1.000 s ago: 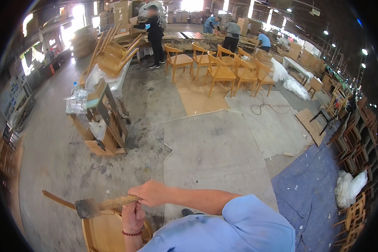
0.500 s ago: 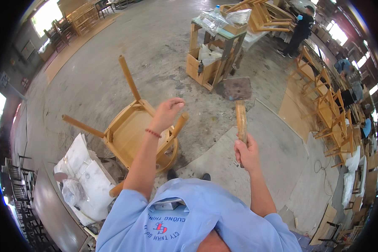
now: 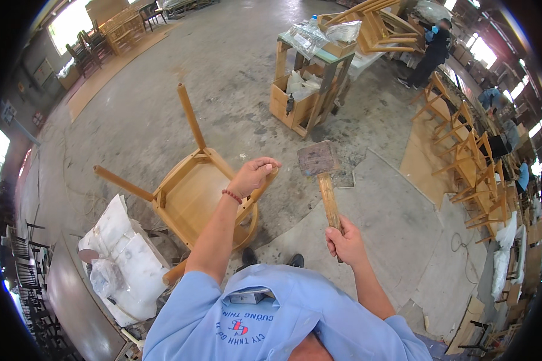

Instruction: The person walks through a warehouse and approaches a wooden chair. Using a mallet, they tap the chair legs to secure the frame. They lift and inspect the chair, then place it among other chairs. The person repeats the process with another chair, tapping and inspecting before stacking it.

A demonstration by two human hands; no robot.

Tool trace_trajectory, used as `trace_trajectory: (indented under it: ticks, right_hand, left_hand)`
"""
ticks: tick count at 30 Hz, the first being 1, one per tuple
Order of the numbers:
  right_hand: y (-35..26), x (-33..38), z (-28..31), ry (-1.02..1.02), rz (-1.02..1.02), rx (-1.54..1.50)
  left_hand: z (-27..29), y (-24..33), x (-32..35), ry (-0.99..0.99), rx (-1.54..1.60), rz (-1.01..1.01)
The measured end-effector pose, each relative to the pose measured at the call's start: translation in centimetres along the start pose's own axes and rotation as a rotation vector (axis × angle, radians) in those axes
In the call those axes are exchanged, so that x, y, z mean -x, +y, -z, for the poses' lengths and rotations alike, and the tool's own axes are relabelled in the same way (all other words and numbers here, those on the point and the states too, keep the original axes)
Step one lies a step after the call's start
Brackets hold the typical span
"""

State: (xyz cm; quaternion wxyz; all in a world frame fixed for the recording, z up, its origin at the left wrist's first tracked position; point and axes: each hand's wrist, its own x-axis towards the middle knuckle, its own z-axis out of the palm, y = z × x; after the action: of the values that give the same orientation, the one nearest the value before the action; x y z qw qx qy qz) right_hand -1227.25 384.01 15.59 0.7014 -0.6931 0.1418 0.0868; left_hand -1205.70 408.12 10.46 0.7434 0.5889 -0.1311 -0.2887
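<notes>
A light wooden chair (image 3: 193, 186) is upturned in front of me on the left, its seat underside showing and its legs sticking up. My left hand (image 3: 253, 176), with a red bead bracelet on the wrist, is at the end of the nearer right chair leg (image 3: 260, 190). Its fingers are curled together; what they pinch, if anything, is hidden. In my right hand (image 3: 346, 242) is a mallet (image 3: 327, 195), gripped low on its wooden handle. The mallet's dark, square block head (image 3: 318, 159) is raised just right of my left hand, apart from the leg.
White padded sheeting (image 3: 129, 259) lies left of the chair. Ahead stands a small workbench (image 3: 316, 60) with a cardboard box below. A row of wooden chairs (image 3: 470, 156) lines the right side. A person in dark clothes (image 3: 433, 54) stands at the far right.
The mallet head has moved left and down, closer to my left hand. My left hand has shifted right, to the leg's end. The view has shifted slightly.
</notes>
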Motion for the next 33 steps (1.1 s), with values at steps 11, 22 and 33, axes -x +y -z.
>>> trace_trajectory:
  ticks: [11,22,33]
  right_hand:
    - [-3.7,-0.3,-1.0,0.033,0.178,0.47]
    - [-5.7,-1.1,-1.0,0.037,0.054,0.433]
    - [-13.5,-3.4,-1.3,-0.068,-0.131,0.577]
  left_hand:
    - [-0.2,-0.7,0.1,0.07,-0.131,-0.077]
    - [0.0,-3.2,0.0,0.298,0.112,-0.161]
    - [0.0,-5.4,-1.2,0.468,-0.469,-0.116]
